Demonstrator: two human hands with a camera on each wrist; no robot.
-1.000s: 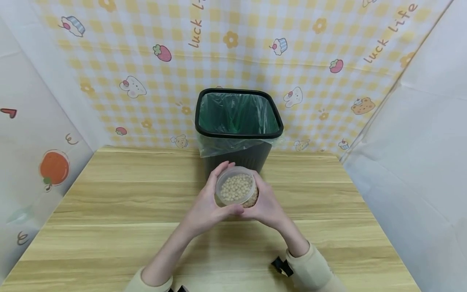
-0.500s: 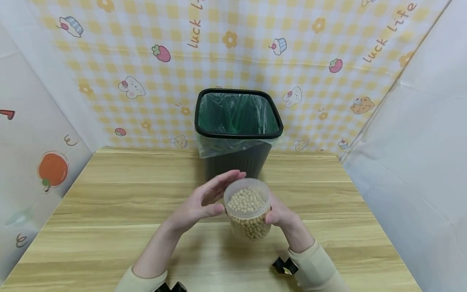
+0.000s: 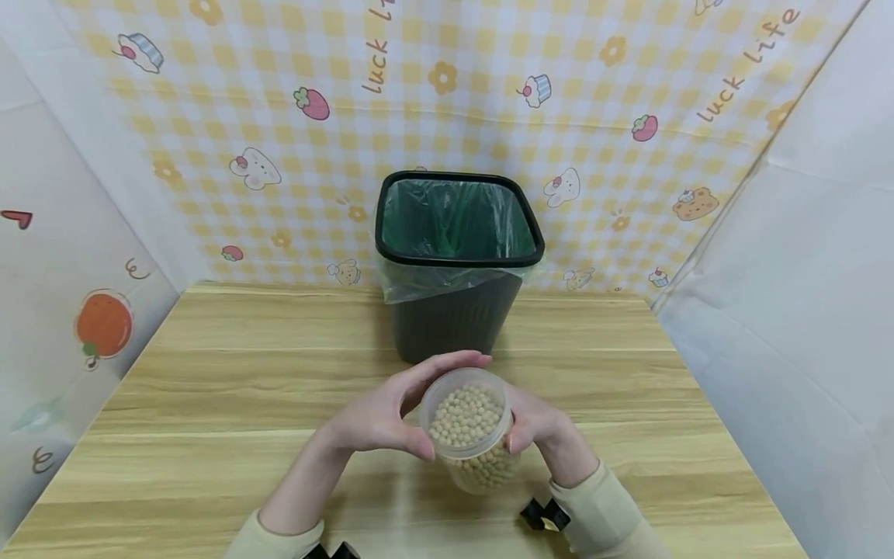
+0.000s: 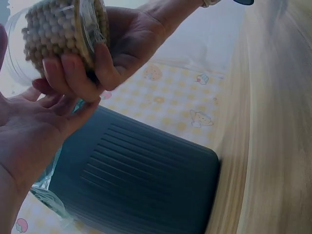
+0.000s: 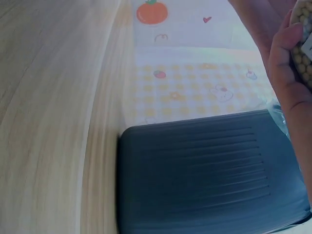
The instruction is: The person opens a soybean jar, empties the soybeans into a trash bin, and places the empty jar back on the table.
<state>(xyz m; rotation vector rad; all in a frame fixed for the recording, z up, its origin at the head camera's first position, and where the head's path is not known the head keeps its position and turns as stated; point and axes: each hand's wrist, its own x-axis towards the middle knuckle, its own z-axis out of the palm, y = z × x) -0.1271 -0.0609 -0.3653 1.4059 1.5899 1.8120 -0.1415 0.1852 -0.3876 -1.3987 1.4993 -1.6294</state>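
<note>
A clear plastic jar point(image 3: 482, 470) full of small round beige beans is tilted above the table, its translucent top towards the head camera. My right hand point(image 3: 543, 423) grips its lower right side, the thumb on the near side. Around the upper rim, my left hand point(image 3: 387, 415) curves with the thumb tip at the near left edge and the fingers behind. In the left wrist view, the fingers of the right hand point(image 4: 131, 39) wrap the jar point(image 4: 53, 31), and the left hand point(image 4: 31, 126) lies close beside them. Only a sliver of the jar point(image 5: 302, 66) shows in the right wrist view.
A dark grey bin point(image 3: 450, 314) with a black rim and a clear green-tinted liner stands behind the hands, against a yellow checked cloth point(image 3: 293, 178). The wooden table point(image 3: 209, 388) extends on both sides, with white sheets bounding it left and right.
The jar has come down nearer to the body, away from the bin. The left hand let go of the rim half a second ago and is now round it again; the right hand keeps its hold.
</note>
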